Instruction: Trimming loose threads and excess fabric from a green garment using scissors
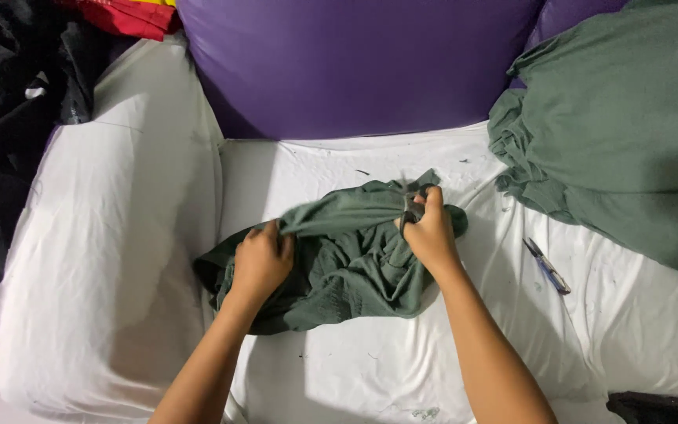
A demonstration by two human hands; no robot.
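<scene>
A crumpled dark green garment (339, 271) lies on a white sheet (355, 369). My left hand (260, 263) grips a bunched fold at the garment's left side. My right hand (429, 228) pinches the cloth at its upper right edge. Between the two hands a band of the green cloth (347, 212) is pulled taut. Something small and dark shows at my right fingertips; I cannot tell what it is.
A small pair of blue-handled snips (547, 267) lies on the sheet to the right. A large heap of green cloth (629, 133) fills the upper right. A purple cushion (355, 63) sits behind. A white pillow (111, 235) and dark clothes (9, 118) are at left.
</scene>
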